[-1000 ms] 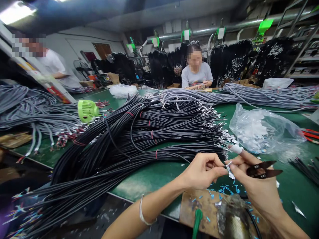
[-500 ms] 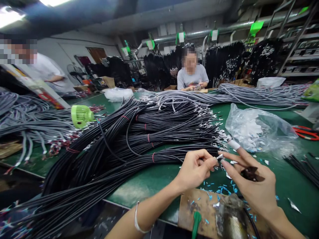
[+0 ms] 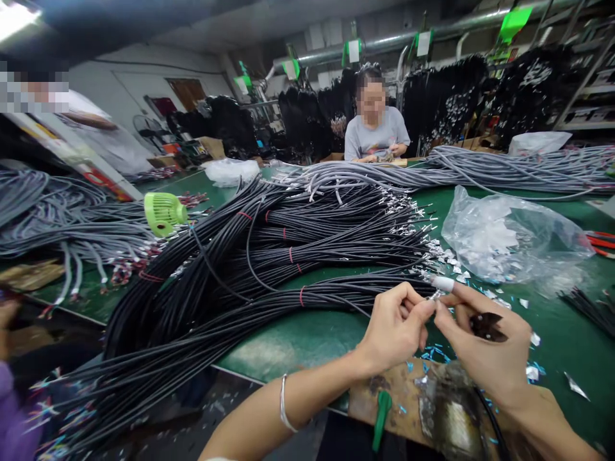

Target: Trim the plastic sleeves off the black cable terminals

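My left hand (image 3: 396,326) pinches the silver-tipped end of a black cable (image 3: 435,295) from the nearest bundle of the big black cable pile (image 3: 269,256). My right hand (image 3: 485,346) meets it fingertip to fingertip at that cable end, its taped index finger stretched out. A small pair of dark snips (image 3: 484,325) hangs in the right hand's palm. Blue and silver offcuts (image 3: 435,353) lie on the green table (image 3: 298,336) below both hands.
A clear plastic bag (image 3: 509,237) of small parts lies to the right, red-handled cutters (image 3: 600,242) beyond it. Grey cables (image 3: 504,168) run across the back, more at the left (image 3: 57,218). A green fan (image 3: 163,212) sits left. A person (image 3: 377,128) works opposite; another (image 3: 91,121) stands at far left.
The snips have swung from sticking out sideways into my right palm. Both hands have closed in on the cable end and risen slightly toward the pile.
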